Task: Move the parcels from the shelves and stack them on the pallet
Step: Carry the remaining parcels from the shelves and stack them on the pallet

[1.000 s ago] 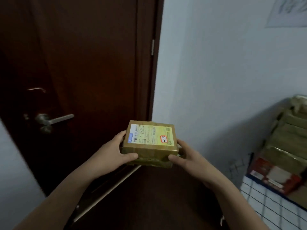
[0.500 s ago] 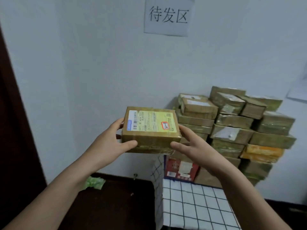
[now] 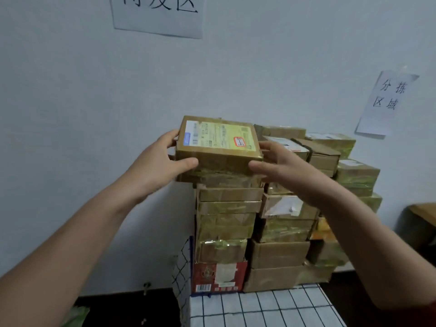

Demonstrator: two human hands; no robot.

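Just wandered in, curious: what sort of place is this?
Probably a small parcel sorting room: taped parcels stacked against the wall, paper signs stuck above them, and a labelled parcel held at the stack's top.

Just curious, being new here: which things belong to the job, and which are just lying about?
Job: held parcel; stack below it; checked cloth under the stack.
Lying about: upper sign; right sign; table corner.
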